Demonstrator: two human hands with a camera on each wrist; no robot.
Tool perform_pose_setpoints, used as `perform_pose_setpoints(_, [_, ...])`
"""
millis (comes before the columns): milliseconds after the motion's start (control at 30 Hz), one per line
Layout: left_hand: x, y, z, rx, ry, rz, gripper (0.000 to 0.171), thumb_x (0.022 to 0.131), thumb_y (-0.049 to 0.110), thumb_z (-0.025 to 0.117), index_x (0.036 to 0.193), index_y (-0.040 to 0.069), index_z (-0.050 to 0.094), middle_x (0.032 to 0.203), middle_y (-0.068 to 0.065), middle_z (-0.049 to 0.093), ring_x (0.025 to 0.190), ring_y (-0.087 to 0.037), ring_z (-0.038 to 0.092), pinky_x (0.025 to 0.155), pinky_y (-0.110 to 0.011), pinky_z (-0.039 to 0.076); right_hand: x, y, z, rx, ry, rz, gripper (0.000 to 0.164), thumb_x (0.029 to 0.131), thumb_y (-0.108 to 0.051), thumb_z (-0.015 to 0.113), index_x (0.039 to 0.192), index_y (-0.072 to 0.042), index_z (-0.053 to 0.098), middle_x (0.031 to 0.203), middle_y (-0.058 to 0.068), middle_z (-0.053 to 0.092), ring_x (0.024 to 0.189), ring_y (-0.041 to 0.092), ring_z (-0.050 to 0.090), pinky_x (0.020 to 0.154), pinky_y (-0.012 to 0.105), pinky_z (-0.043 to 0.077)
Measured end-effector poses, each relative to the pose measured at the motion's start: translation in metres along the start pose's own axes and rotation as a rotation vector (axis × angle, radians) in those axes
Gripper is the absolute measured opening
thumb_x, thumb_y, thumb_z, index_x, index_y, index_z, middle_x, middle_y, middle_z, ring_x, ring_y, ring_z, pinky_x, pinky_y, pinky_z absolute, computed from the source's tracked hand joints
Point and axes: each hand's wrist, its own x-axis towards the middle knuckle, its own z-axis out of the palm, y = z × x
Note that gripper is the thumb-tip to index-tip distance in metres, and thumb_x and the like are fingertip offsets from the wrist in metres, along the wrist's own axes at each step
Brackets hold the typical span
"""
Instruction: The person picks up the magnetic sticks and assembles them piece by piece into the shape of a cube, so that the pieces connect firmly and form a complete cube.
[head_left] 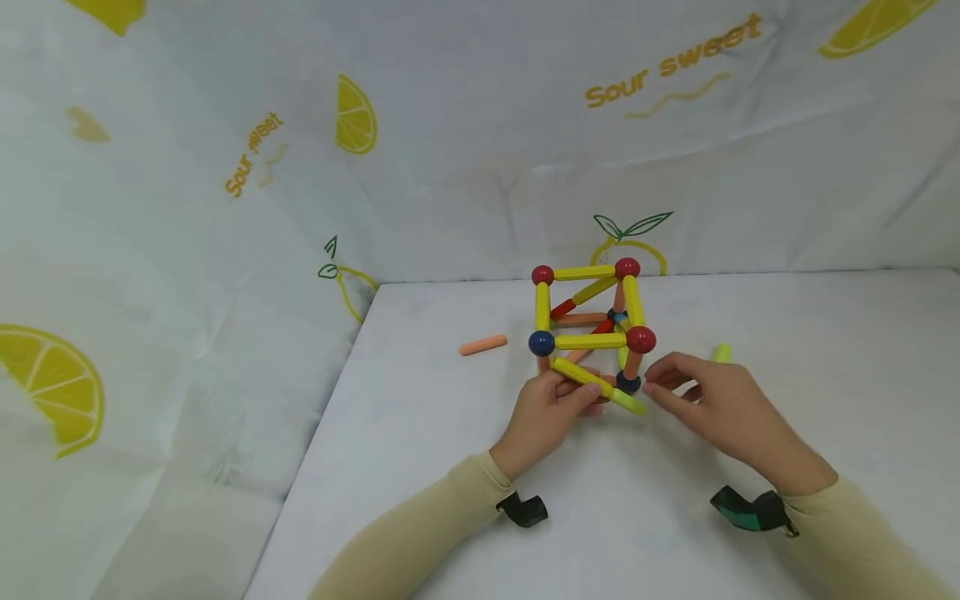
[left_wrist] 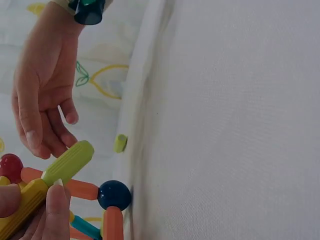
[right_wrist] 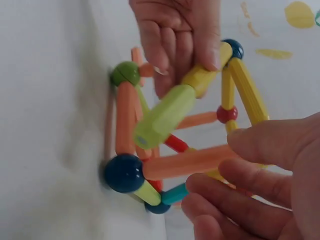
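A cube-like frame of magnetic rods and balls (head_left: 587, 342) stands on the table, with red and dark blue balls at its top corners. My left hand (head_left: 542, 417) pinches a yellow rod (head_left: 581, 375) at the frame's front, a lime-green rod (right_wrist: 166, 116) joined end to end with it. This pair slants down from the upper dark blue ball (head_left: 542, 342); its green end is free. My right hand (head_left: 723, 408) holds nothing, fingers loosely bent, beside the lower dark blue ball (right_wrist: 124, 173) and the upright orange rod (right_wrist: 190, 161). A green ball (right_wrist: 125, 74) shows at another lower corner.
Left of the frame lies a loose orange rod (head_left: 483, 345). Another lime-green rod (head_left: 722, 353) lies behind my right hand. A white cloth printed with lemons (head_left: 480, 167) hangs behind the white table (head_left: 390, 400).
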Motion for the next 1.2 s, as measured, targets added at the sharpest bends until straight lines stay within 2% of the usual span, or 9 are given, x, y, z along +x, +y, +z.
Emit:
perform_pose_setpoints(100, [0.007,-0.002,0.000,0.003,0.027,-0.057,0.042,0.108,0.024,0.069,0.146,0.006,0.065,0.130,-0.013,0.079,0.114,-0.036,0.079,0.090,-0.027,0.064,0.011,0.009,-0.005,0.012,0.009,0.071,0.032,0.101,-0.032,0.078,0.122,-0.009,0.071,0.111,0.011,0.080,0.104,0.031,0.074,0.087,0.050,0.065])
perform_pose_setpoints(167, [0.010,-0.004,0.000,0.016,0.052,-0.082,0.043,0.107,0.024,0.070,0.144,0.002,0.066,0.125,-0.008,0.081,0.111,-0.033,0.080,0.089,-0.027,0.065,0.019,0.015,-0.004,0.041,-0.032,0.098,0.041,0.101,-0.031,0.077,0.131,-0.005,0.067,0.120,0.018,0.077,0.109,0.037,0.073,0.090,0.055,0.064])
perform_pose_setpoints(267, [0.012,-0.006,0.000,0.048,0.101,-0.074,0.040,0.107,0.022,0.071,0.142,0.002,0.067,0.121,-0.005,0.082,0.104,-0.023,0.082,0.089,-0.031,0.066,0.028,0.022,0.003,0.079,-0.124,0.109,0.054,0.100,-0.029,0.077,0.142,-0.001,0.059,0.129,0.024,0.073,0.114,0.042,0.071,0.089,0.057,0.065])
perform_pose_setpoints(367, [0.013,-0.007,0.000,0.105,0.153,-0.028,0.038,0.107,0.021,0.071,0.140,0.003,0.068,0.120,-0.008,0.081,0.099,-0.018,0.082,0.087,-0.036,0.066,0.032,0.027,0.012,0.108,-0.185,0.093,0.059,0.098,-0.026,0.079,0.144,0.002,0.057,0.130,0.027,0.072,0.114,0.044,0.071,0.088,0.056,0.065])
perform_pose_setpoints(567, [0.012,-0.007,-0.001,0.152,0.218,-0.002,0.031,0.106,0.023,0.072,0.127,0.001,0.073,0.115,-0.013,0.083,0.095,-0.024,0.083,0.086,-0.040,0.067,0.036,0.029,0.029,0.113,-0.188,0.061,0.048,0.096,-0.026,0.083,0.133,-0.001,0.066,0.123,0.020,0.076,0.108,0.037,0.074,0.090,0.055,0.064])
perform_pose_setpoints(767, [0.014,-0.005,-0.001,0.166,0.249,0.009,0.026,0.107,0.022,0.071,0.123,0.002,0.073,0.115,-0.012,0.083,0.099,-0.020,0.083,0.088,-0.038,0.067,0.036,0.025,0.036,0.097,-0.140,0.057,0.033,0.095,-0.025,0.084,0.118,-0.006,0.069,0.112,0.013,0.079,0.102,0.032,0.075,0.088,0.053,0.065])
perform_pose_setpoints(1067, [0.014,-0.002,-0.004,0.193,0.271,0.018,0.024,0.107,0.020,0.071,0.121,0.001,0.072,0.113,-0.014,0.083,0.098,-0.024,0.083,0.087,-0.037,0.067,0.042,0.014,0.037,0.064,-0.169,0.108,0.034,0.094,-0.031,0.085,0.111,-0.006,0.070,0.103,0.012,0.080,0.095,0.028,0.074,0.085,0.051,0.064])
perform_pose_setpoints(1200, [0.013,-0.003,-0.006,0.198,0.271,0.021,0.024,0.107,0.021,0.070,0.121,0.001,0.072,0.113,-0.013,0.083,0.098,-0.023,0.083,0.087,-0.038,0.067,0.043,0.011,0.037,0.056,-0.195,0.142,0.045,0.090,-0.038,0.088,0.114,-0.006,0.068,0.107,0.014,0.079,0.098,0.030,0.073,0.087,0.053,0.063])
